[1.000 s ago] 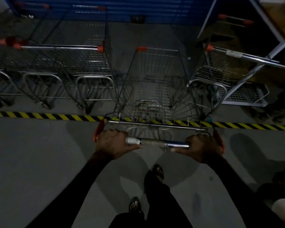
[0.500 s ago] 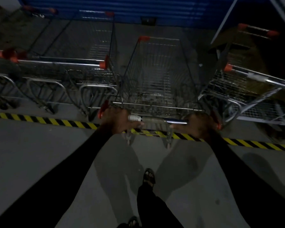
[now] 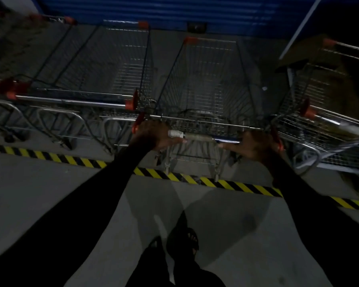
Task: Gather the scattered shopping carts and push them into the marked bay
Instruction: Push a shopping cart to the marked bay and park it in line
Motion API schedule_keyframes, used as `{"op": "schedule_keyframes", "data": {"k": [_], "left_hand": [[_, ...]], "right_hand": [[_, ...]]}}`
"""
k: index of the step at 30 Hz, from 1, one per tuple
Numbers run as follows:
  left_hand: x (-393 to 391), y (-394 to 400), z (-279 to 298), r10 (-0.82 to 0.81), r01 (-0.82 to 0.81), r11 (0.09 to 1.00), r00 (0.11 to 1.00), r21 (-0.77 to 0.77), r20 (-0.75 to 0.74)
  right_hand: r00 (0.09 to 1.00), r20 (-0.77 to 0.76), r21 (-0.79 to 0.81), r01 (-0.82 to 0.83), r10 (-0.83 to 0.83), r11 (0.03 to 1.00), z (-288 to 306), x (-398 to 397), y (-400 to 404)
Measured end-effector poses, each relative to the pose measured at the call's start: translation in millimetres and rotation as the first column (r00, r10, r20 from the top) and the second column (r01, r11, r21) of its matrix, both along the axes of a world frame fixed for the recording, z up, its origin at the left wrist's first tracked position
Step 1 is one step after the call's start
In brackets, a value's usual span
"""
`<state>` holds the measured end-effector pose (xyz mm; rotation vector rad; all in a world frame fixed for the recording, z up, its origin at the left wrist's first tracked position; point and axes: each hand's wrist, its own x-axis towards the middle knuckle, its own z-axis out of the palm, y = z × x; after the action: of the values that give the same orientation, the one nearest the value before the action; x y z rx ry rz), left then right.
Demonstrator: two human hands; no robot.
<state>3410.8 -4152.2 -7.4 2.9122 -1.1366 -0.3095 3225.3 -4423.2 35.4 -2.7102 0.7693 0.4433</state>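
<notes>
Now both hands' grip, left hand (image 3: 153, 134) and right hand (image 3: 254, 145), curled tight round the cart handle (image 3: 203, 137).

Dim, grainy – soft blur, edges bowed.

I can't read any text, brand or number here; the pale label on the cart handle (image 3: 202, 137) is too blurred
</notes>
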Motion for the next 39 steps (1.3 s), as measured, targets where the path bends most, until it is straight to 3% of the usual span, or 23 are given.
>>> {"op": "schedule_keyframes", "data": {"k": [5,13,22,29,39], "left_hand": [[27.1,-9.2,9.6,-0.007,0.007,1.000,1.000,0.030,-0.002],[57.4,-13.9,6.4,-0.073,0.076,0.995,0.996,-0.069,0.053],[82.3,-20.5,-0.5,-0.073,0.079,0.993,0.995,-0.091,0.069],[81.9,-22.8,-2.0,-0.069,0.078,0.994,0.991,-0.078,0.115],[81.1,-25.3,-1.3,-0.054,0.064,0.994,0.993,-0.094,0.109]], "right_hand": [[1.000,0.008,-0.046,-0.013,0.014,0.999,-0.9,29.2,-3.0],[1.000,-0.013,0.144,0.015,-0.013,0.990,0.5,56.7,-15.0],[0.991,-0.119,-0.081,-0.077,0.067,0.994,-3.2,85.3,-18.5],[0.994,-0.026,-0.154,-0.104,0.102,0.983,-26.2,94.3,-37.9],[0.992,-0.070,-0.003,-0.101,0.100,0.995,-16.7,95.0,-41.6]]}}
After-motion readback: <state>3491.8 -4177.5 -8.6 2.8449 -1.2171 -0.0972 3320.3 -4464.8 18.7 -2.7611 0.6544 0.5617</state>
